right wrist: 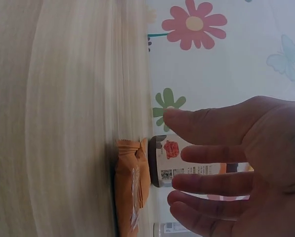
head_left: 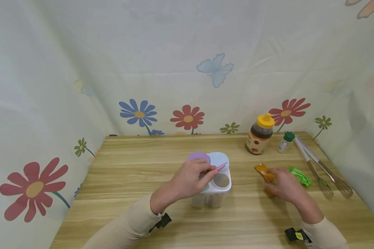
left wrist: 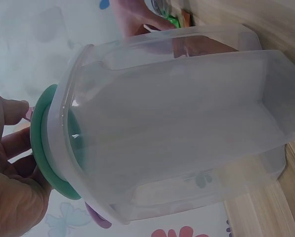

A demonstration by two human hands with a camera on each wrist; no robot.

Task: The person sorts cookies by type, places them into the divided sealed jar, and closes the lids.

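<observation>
My left hand [head_left: 190, 178] pinches a pink lid [head_left: 222, 166], held edge-on over a clear plastic container [head_left: 207, 200] with a white top. Its compartments have a purple lid [head_left: 198, 157], a light blue lid [head_left: 219, 159] and a green lid [left wrist: 42, 148]; the near right opening is uncovered. The green lid lies under my left fingers, mostly hidden in the head view. Over orange packets [head_left: 261, 170] on the table, my right hand [head_left: 285, 185] reaches with fingers extended. In the right wrist view, those fingers stand apart beside an orange packet [right wrist: 130, 190], with nothing between them.
A green packet [head_left: 300, 177] lies just right of my right hand. Behind stand a brown bottle [head_left: 258, 140] with a yellow cap and a small green-capped shaker [head_left: 285, 142]. Two whisk-like utensils [head_left: 322, 169] lie along the right edge. A patterned curtain [head_left: 162, 76] encloses the table.
</observation>
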